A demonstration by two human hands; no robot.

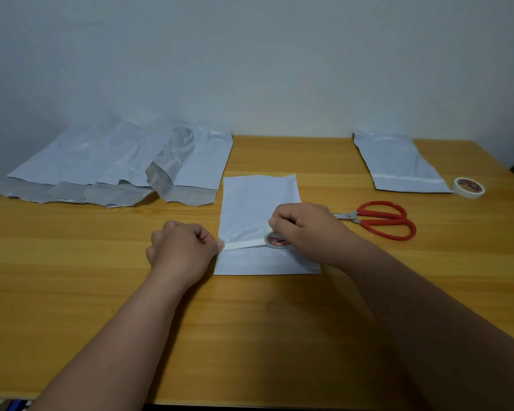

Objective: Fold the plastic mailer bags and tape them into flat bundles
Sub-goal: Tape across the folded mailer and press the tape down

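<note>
We read this as the taping step. The folded mailer bag (261, 221) lies flat on the surface (101, 262), directly ahead of the person, its long axis running away from us toward the wall and its short near edge facing us. The left hand (181, 247) pinches the free end of the tape strip (244, 245) at the bag's left edge, fingers curled tight on it. The right hand (306, 229) grips the tape roll (276, 240) over the bag, fingers curled round it. The strip spans part of the bag's width, crosswise to its long axis. In our judgement the next move calls for drawing the roll to the right edge, pressing the strip down, then cutting with the scissors (380, 219) just right of the bag. 1 taped bundle (401, 167) and a 2nd roll (469, 187) sit far right; unfolded bags (116, 164) wait at left.
</note>
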